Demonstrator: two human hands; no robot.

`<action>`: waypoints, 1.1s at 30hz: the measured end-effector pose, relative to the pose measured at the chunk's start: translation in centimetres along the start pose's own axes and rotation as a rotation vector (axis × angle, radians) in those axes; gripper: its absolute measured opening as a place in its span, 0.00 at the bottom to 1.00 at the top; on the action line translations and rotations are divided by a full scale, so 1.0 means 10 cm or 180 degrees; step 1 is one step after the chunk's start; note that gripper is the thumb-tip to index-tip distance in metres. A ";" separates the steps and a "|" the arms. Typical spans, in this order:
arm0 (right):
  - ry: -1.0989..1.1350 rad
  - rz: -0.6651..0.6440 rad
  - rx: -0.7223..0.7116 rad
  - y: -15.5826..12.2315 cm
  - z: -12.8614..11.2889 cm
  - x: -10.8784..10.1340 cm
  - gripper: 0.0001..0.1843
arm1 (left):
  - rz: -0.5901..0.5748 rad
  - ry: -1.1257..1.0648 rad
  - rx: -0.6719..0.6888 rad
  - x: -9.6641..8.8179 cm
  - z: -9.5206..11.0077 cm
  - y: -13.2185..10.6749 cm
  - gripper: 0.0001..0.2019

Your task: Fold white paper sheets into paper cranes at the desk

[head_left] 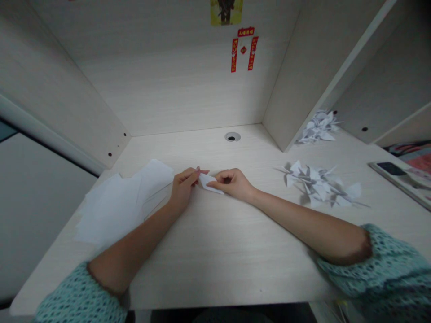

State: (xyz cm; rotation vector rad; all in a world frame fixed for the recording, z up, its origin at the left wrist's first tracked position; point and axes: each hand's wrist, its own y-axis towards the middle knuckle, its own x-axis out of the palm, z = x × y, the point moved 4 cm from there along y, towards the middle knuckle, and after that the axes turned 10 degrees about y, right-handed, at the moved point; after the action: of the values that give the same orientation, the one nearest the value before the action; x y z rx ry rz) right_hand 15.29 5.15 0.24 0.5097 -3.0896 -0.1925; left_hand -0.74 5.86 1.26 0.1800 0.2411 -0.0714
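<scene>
A small folded piece of white paper (208, 182) lies on the pale wooden desk (215, 251) between my two hands. My left hand (183, 185) pinches its left end with thumb and fingers closed. My right hand (230, 182) is curled over its right part, fingers pressed down on it. Both forearms reach in from the bottom corners, with teal knitted sleeves pushed up.
A loose stack of white paper sheets (124, 202) lies left of my hands. Several folded paper cranes (318, 184) are heaped at the right, with another heap (318, 128) further back. A cable hole (232, 136) sits near the back wall. A dark phone (390, 168) rests at the far right.
</scene>
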 end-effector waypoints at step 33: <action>0.0255 0.0039 0.0312 0.00 -0.01 -0.03 0.22 | 0.0244 0.0408 0.0026 -0.02 0.01 0.02 0.14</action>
State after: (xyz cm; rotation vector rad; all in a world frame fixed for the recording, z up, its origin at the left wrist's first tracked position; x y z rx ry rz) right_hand 15.54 5.26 0.31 0.4881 -3.0345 -0.0199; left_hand -0.88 6.04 1.38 0.2020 0.3616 0.0152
